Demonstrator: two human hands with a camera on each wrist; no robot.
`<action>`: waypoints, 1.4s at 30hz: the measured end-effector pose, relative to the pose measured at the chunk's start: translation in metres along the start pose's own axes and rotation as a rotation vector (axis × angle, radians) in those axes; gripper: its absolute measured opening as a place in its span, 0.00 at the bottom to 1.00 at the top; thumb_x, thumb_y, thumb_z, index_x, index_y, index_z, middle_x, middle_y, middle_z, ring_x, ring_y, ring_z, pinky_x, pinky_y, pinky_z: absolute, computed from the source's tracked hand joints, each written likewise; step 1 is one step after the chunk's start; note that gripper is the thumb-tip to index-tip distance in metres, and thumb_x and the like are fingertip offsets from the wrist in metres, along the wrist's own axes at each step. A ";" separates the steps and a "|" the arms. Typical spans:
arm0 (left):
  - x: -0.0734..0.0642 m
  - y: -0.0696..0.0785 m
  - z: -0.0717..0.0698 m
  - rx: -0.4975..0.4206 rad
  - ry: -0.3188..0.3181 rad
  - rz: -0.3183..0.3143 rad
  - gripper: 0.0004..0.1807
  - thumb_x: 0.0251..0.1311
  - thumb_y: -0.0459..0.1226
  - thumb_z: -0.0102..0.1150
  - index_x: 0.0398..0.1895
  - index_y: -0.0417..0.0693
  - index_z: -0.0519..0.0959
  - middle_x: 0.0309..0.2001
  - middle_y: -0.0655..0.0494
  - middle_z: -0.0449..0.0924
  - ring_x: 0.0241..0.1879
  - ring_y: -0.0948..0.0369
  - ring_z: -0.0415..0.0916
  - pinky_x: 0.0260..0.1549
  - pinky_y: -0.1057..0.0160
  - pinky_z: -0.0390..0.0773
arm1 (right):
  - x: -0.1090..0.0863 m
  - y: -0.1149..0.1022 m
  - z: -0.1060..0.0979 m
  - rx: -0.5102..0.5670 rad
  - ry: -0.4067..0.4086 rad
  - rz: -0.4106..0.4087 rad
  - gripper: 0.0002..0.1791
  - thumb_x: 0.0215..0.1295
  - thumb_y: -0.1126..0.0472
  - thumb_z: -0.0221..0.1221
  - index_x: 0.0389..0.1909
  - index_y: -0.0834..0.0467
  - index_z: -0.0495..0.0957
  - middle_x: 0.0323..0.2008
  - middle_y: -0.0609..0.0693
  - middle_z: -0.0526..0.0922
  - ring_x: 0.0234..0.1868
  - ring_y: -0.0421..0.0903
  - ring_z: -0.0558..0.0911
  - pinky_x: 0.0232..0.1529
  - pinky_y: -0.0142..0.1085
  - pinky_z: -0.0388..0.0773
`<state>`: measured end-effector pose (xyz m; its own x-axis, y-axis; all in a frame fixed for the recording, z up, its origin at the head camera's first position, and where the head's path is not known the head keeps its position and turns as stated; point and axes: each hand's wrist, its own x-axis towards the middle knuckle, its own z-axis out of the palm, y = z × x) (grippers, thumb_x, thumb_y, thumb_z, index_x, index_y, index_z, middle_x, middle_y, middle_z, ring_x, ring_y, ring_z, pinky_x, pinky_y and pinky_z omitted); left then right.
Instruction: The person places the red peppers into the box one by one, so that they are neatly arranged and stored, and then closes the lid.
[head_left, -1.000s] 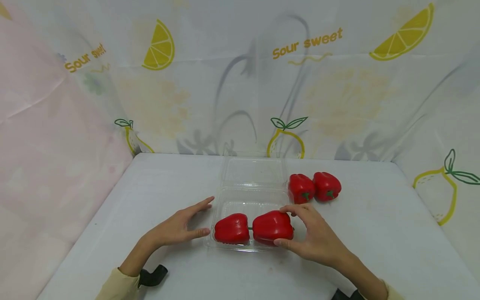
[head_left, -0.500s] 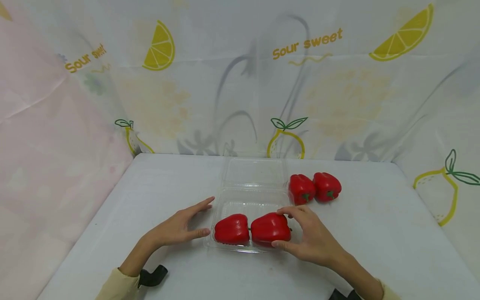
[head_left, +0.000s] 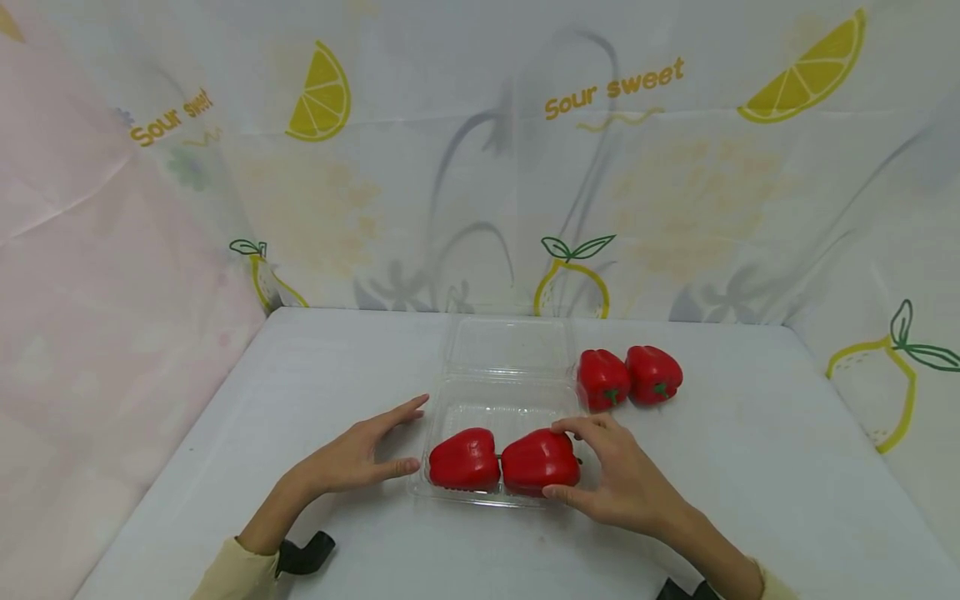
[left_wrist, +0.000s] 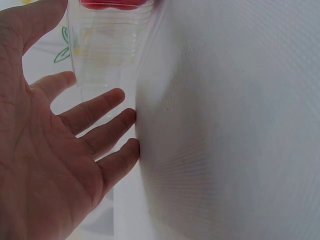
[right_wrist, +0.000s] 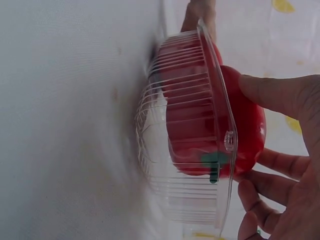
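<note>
A clear plastic clamshell box (head_left: 480, 408) lies with its lid (head_left: 510, 342) folded back on the table. Two red bell peppers lie on their sides in its front half: a left pepper (head_left: 465, 459) and a right pepper (head_left: 536, 462). My right hand (head_left: 626, 479) holds the right pepper between thumb and fingers. In the right wrist view that pepper (right_wrist: 245, 122) sits partly below the box's rim, its green stem near the ribbed wall. Beside the box's left edge is my left hand (head_left: 348, 454), fingers spread and holding nothing; the left wrist view shows its bare palm (left_wrist: 47, 145).
Two more red bell peppers, one nearer the lid (head_left: 602, 379) and one just right of it (head_left: 654, 374), stand behind my right hand. The white table (head_left: 750, 433) ends at a lemon-printed cloth (head_left: 450, 167) at the back.
My right hand has shifted slightly left with the right pepper, which sits closer to the left pepper. My left hand has stayed in place.
</note>
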<state>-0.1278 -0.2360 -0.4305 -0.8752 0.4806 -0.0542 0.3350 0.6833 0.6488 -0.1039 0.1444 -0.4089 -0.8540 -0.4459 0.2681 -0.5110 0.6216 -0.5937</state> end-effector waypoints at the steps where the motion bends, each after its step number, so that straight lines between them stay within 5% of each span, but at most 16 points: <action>1: 0.000 0.000 0.000 0.000 0.000 0.000 0.47 0.56 0.60 0.62 0.77 0.61 0.56 0.69 0.55 0.67 0.68 0.53 0.65 0.56 0.36 0.70 | 0.000 0.000 0.000 -0.008 -0.003 0.004 0.41 0.38 0.44 0.79 0.58 0.49 0.76 0.51 0.41 0.77 0.51 0.41 0.74 0.43 0.45 0.82; 27: 0.000 -0.001 -0.001 0.009 0.001 0.005 0.47 0.57 0.59 0.62 0.78 0.60 0.56 0.68 0.53 0.68 0.67 0.51 0.65 0.56 0.34 0.69 | 0.002 0.003 0.008 -0.054 -0.032 0.032 0.41 0.39 0.42 0.78 0.57 0.49 0.76 0.50 0.42 0.77 0.51 0.41 0.74 0.44 0.46 0.81; 42: 0.000 -0.001 -0.001 0.009 0.002 0.029 0.46 0.59 0.58 0.61 0.77 0.57 0.56 0.68 0.51 0.68 0.67 0.50 0.66 0.56 0.33 0.69 | 0.001 0.004 0.007 -0.073 -0.010 -0.026 0.40 0.39 0.39 0.76 0.56 0.49 0.76 0.50 0.41 0.78 0.52 0.40 0.74 0.48 0.50 0.77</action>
<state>-0.1288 -0.2375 -0.4306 -0.8657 0.4994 -0.0341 0.3633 0.6738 0.6434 -0.1065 0.1424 -0.4163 -0.8393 -0.4691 0.2749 -0.5394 0.6547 -0.5296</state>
